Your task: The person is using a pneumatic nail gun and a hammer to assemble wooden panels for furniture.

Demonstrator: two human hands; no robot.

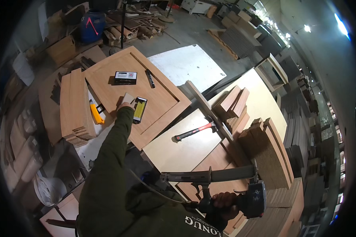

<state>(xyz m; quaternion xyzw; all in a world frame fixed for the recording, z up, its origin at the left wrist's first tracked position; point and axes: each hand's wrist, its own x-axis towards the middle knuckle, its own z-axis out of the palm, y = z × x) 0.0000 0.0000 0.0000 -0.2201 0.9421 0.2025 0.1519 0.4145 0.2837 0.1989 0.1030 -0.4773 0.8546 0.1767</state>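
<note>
My right hand (225,203) is wrapped around the grip of a pneumatic nail gun (252,199), whose long dark magazine (213,175) points left. An air hose (156,189) runs from the gun toward my body. My left hand (125,105) reaches out over a framed wooden panel (118,93), closed on a small tan block (128,98); most of its fingers are hidden. Right beside it lies a phone (139,110) with a yellowish screen. Farther off on the panel are a small black-and-white box (125,78) and a black marker-like stick (150,78).
A hammer (194,131) with a red-and-black handle lies on a pale board (166,150). Left of the panel stand stacked wooden strips (73,106) and a yellow-handled tool (95,112). More wood pieces (231,102) and thick boards (265,150) are piled at right. A blue drum (93,27) stands behind.
</note>
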